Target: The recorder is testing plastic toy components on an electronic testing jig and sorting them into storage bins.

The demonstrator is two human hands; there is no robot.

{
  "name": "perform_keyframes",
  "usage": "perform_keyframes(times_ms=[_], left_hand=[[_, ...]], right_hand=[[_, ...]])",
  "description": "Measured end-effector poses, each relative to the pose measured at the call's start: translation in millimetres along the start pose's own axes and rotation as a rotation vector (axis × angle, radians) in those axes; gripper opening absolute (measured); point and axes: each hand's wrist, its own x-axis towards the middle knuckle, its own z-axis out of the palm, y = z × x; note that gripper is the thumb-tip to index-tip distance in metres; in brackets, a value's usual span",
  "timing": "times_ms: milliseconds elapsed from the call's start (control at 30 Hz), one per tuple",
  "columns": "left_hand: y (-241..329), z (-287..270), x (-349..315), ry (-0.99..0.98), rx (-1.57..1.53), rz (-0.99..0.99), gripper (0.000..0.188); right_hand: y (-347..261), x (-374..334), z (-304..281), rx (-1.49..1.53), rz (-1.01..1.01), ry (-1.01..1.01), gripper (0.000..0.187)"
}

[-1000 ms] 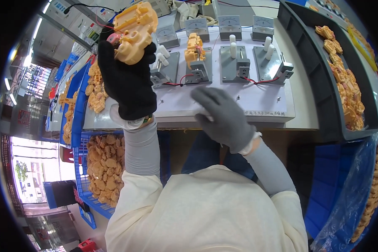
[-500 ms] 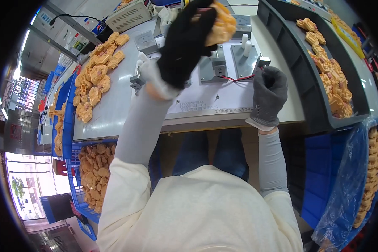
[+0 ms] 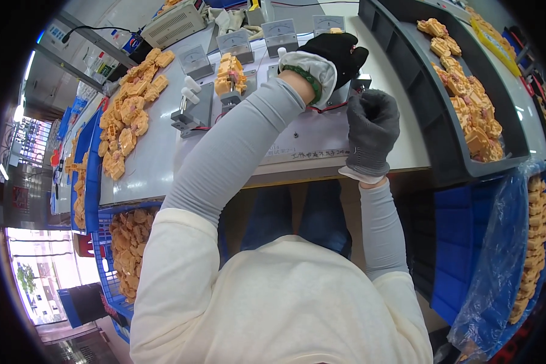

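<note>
My left hand, in a black glove, reaches over the rightmost test fixture with its fingers curled down over an orange plastic part. Only a sliver of that part shows beyond the knuckles. My right hand, in a grey glove, is closed beside the small metal block at that fixture's right edge; whatever its fingers grip is hidden. Red wire runs between the hands. Another orange plastic part sits upright on a fixture left of my forearm. The leftmost fixture bears white pegs and no part.
Analog meters line up behind the fixtures. Orange parts are heaped on the table's left side. A dark grey tray with more parts stands at the right. Blue crates flank me, and a bench power supply is at the back.
My left hand has swung right and down with the orange part, from above the middle fixtures to the rightmost one. My right hand stays closed by the metal block. The view has shifted slightly.
</note>
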Motion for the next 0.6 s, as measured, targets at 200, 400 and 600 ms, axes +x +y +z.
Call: perform_keyframes(times_ms=[200, 400, 600], left_hand=[[-25, 15, 6, 0.006, 0.127, 0.275, 0.035], [-11, 15, 12, -0.261, 0.227, 0.266, 0.025], [23, -37, -11, -0.074, 0.003, -0.283, 0.032]], right_hand=[[1, -3, 0, 0.037, -0.008, -0.037, 0.015], [11, 2, -10, 0.011, 0.1, -0.021, 0.019], [6, 21, -30, 0.109, 0.349, 0.064, 0.045]])
